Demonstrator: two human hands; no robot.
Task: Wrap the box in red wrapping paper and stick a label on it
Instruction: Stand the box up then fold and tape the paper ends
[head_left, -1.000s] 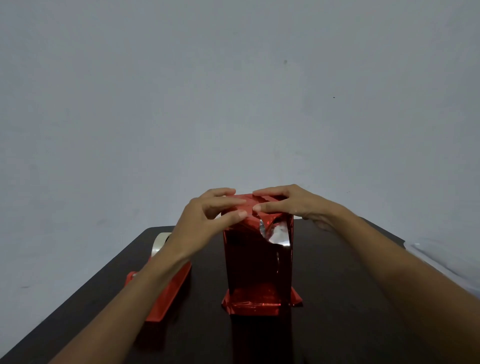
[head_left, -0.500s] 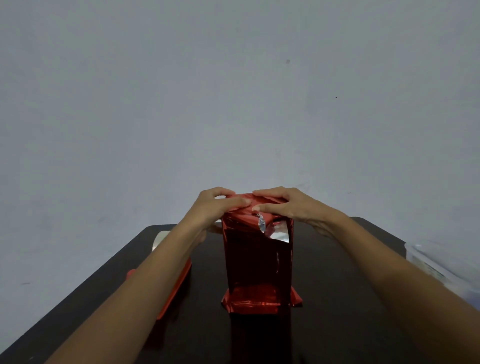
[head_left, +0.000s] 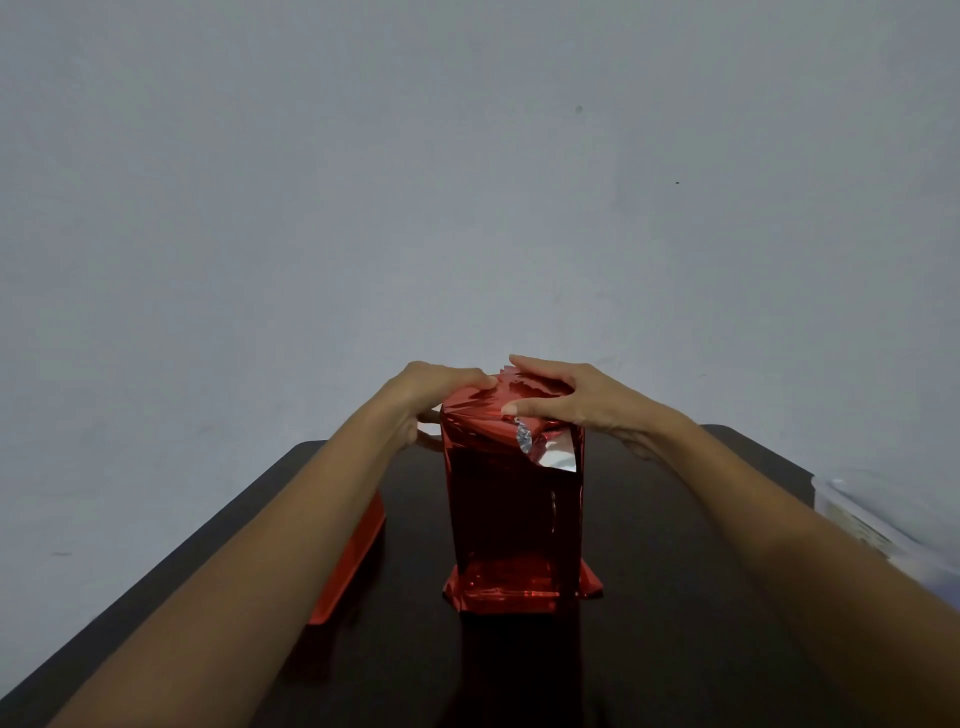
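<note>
While the right hand (head_left: 569, 401) arches over the top of the box (head_left: 514, 514), its thumb presses the gathered red wrapping paper (head_left: 485, 402) against the front top edge, fingers spread above, so the fold is pinched between them. The left hand (head_left: 434, 388) lies on the top left corner with fingers nearly straight, pressing the paper down and gripping nothing. Just below the thumb a loose flap (head_left: 553, 457) shows the paper's silver underside. The box stands upright (fully covered in red foil) at the middle of the dark table (head_left: 675, 597), paper flaring out at its foot. A red object (head_left: 353, 564) lies to its left, partly hidden by the left forearm. A clear plastic container (head_left: 878, 519) sits at the table's right edge.
</note>
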